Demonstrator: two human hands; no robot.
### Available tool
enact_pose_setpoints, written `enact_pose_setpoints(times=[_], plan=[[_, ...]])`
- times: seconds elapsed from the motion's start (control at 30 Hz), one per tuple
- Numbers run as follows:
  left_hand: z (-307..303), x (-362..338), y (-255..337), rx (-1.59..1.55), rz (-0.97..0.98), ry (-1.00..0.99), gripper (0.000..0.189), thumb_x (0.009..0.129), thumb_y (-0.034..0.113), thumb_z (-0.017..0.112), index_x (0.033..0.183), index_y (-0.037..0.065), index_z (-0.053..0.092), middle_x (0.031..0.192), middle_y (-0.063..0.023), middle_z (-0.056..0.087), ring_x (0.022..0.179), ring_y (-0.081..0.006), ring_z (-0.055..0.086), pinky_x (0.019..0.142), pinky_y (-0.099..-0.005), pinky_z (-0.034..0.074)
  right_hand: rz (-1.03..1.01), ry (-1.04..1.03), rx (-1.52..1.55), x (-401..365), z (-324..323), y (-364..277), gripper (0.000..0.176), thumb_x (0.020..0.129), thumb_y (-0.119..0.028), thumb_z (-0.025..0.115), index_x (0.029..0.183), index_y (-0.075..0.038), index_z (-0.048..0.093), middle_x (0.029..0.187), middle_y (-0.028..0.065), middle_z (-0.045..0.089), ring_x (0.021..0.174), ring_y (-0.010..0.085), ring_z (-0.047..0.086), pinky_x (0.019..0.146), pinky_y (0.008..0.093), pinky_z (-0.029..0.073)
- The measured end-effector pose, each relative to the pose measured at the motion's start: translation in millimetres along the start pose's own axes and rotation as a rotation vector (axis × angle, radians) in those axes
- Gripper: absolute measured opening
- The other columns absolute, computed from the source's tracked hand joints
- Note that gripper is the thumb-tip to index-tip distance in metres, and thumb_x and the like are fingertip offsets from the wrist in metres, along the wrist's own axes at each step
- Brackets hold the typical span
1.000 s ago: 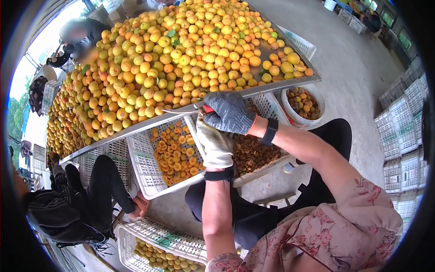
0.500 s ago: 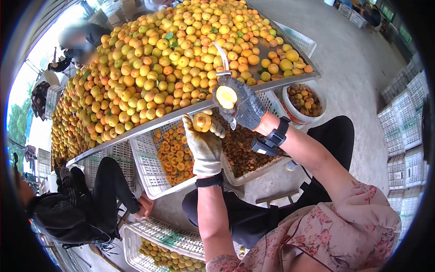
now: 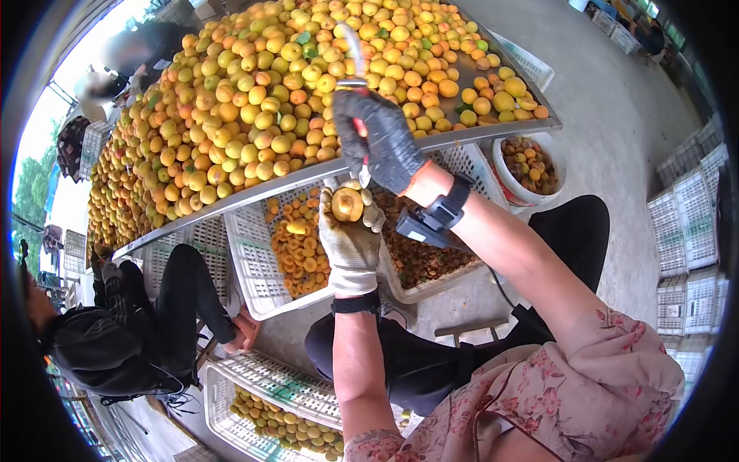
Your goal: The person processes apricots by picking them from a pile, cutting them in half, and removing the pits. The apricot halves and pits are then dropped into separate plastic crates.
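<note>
My left hand (image 3: 348,250), in a whitish work glove, grips an apricot half (image 3: 347,205) with its cut face up and brown centre showing. My right hand (image 3: 389,146), in a dark grey glove, is closed round a knife (image 3: 353,52) with a red handle. The knife's curved blade points away over the heap of apricots (image 3: 254,108), and a small pointed metal end sticks out below my fist, close above the apricot half. Under my left hand stands a white crate (image 3: 258,281) of apricot halves (image 3: 306,258).
A metal-rimmed table (image 3: 231,202) bears the heap. A crate of brown pits (image 3: 423,266) stands below my right wrist, with a white bucket (image 3: 566,173) of fruit to its right. A person in black (image 3: 108,343) sits at left. Another crate (image 3: 219,400) holds apricots.
The apricot half in my right palm is gone from it; a half now shows above those in the crate. My right hand has moved left, bringing the pointed end over the left hand's apricot.
</note>
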State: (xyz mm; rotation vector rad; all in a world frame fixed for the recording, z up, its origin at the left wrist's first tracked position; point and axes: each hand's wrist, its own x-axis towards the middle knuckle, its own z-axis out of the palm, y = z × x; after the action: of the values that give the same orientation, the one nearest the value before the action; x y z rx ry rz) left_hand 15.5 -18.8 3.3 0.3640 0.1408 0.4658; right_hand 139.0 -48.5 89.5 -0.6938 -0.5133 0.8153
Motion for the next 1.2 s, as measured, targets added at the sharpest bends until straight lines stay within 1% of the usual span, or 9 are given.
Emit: enact_pose_setpoints(times=[0.23,0.43,0.57,0.77,0.87,0.93,0.97,1.03,1.2], plan=[[11,7,-17,0.066,0.001,-0.06,0.046,0.095,0.049,0.041,0.095,0.006,0.056,0.073,-0.0081,0.056,0.052,-0.0167,0.044,0.048,-0.0288,0.036,0.084,0.152,0.17,-23,-18,-5,0.021,0.09,-0.027,0.057,0.075,-0.013,0.051,0.053,-0.0035,0.042,0.04,0.0095,0.041,0.036,0.025,0.034],[12,11,-31,0.092,0.048,0.097,0.032,0.094,0.044,0.045,0.097,0.013,0.055,0.075,-0.0042,0.056,0.054,-0.0171,0.048,0.047,-0.028,0.038,-0.119,0.245,0.084,-26,-24,4,0.016,0.091,-0.025,0.057,0.092,-0.009,0.059,0.062,-0.0046,0.051,0.045,0.0071,0.046,0.038,0.0214,0.034],[8,16,-37,0.097,0.113,0.034,0.024,0.095,0.034,0.045,0.102,0.013,0.054,0.087,-0.0018,0.058,0.071,-0.015,0.058,0.06,-0.0302,0.048,-0.171,0.243,0.206,-25,-31,11,0.017,0.092,-0.021,0.055,0.097,-0.006,0.059,0.065,-0.0055,0.052,0.048,0.0066,0.047,0.039,0.0219,0.035],[27,21,-48,0.18,0.283,0.407,0.028,0.095,0.033,0.044,0.107,0.009,0.054,0.1,-0.0046,0.058,0.092,-0.0166,0.059,0.073,-0.0316,0.05,-0.191,0.295,0.263,-25,-34,19,0.021,0.094,-0.029,0.05,0.091,-0.009,0.055,0.06,-0.0062,0.043,0.046,0.007,0.044,0.04,0.0223,0.035],[26,20,-47,0.205,0.286,0.434,0.029,0.095,0.036,0.043,0.104,0.012,0.054,0.091,-0.0024,0.059,0.076,-0.0147,0.06,0.06,-0.029,0.048,-0.134,0.274,0.342,-26,-36,12,0.017,0.093,-0.028,0.052,0.085,-0.013,0.051,0.058,-0.0065,0.039,0.044,0.0069,0.04,0.039,0.0223,0.033],[15,14,-37,0.238,0.037,0.072,0.03,0.094,0.04,0.041,0.1,0.014,0.054,0.078,0.0017,0.058,0.057,-0.0123,0.055,0.045,-0.0262,0.042,-0.125,0.16,0.33,-29,-41,7,0.018,0.092,-0.025,0.055,0.079,-0.017,0.047,0.057,-0.007,0.037,0.042,0.0067,0.038,0.038,0.0221,0.032],[18,14,-38,0.238,0.038,0.073,0.03,0.094,0.04,0.041,0.1,0.014,0.054,0.078,0.0017,0.058,0.057,-0.0123,0.055,0.045,-0.0262,0.042,-0.124,0.16,0.33,-27,-43,8,0.018,0.092,-0.025,0.055,0.079,-0.017,0.047,0.057,-0.007,0.037,0.042,0.0067,0.038,0.038,0.0221,0.032],[27,17,-42,0.249,0.089,0.37,0.03,0.093,0.043,0.04,0.094,0.017,0.054,0.069,0.0051,0.054,0.045,-0.0103,0.046,0.038,-0.0239,0.033,-0.108,0.19,0.425,-26,-45,9,0.018,0.092,-0.025,0.054,0.077,-0.017,0.046,0.057,-0.0075,0.037,0.042,0.0066,0.038,0.038,0.0209,0.032],[33,21,-45,0.226,0.178,0.433,0.03,0.094,0.04,0.04,0.099,0.016,0.057,0.079,0.0034,0.061,0.054,-0.0119,0.057,0.041,-0.0255,0.043,0.062,0.126,0.505,-27,-38,16,0.018,0.093,-0.032,0.049,0.088,-0.015,0.052,0.061,-0.0073,0.043,0.05,0.0069,0.045,0.043,0.0219,0.036]])
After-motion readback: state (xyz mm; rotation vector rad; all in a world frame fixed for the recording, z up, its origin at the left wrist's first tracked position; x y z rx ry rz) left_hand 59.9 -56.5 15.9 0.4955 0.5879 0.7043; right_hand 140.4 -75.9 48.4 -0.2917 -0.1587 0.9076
